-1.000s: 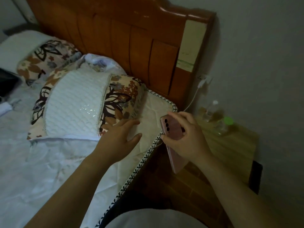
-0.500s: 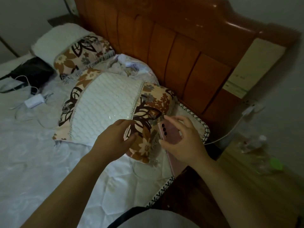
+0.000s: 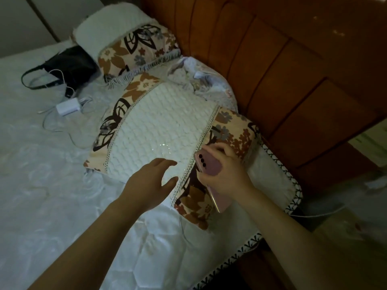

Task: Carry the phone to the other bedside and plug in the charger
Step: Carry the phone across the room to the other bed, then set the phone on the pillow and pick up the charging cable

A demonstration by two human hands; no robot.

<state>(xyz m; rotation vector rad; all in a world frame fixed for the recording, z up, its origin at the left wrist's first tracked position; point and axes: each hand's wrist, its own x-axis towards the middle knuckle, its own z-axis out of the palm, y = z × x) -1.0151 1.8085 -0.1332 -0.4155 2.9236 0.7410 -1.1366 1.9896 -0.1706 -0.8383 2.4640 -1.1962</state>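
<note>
My right hand [image 3: 227, 173] grips a pink phone [image 3: 210, 167] with its camera lenses facing up, held over the near floral pillow [image 3: 163, 132]. My left hand [image 3: 151, 182] hovers open just left of the phone, fingers spread above the pillow's white quilted panel. A white charger block [image 3: 68, 107] with its loose cable lies on the white bedsheet [image 3: 41, 185] at the far left. Another white cable [image 3: 318, 214] trails off the mattress corner on the right.
A second floral pillow [image 3: 134, 45] lies further up the bed. A black bag [image 3: 69, 65] sits beside the charger. The wooden headboard [image 3: 293, 70] runs along the right. A bedside table [image 3: 356, 237] shows dimly at the lower right.
The view has swung left from the bedside table toward the bed. Both hands have moved with the phone from the mattress edge to over the near pillow. The charger block has come into view.
</note>
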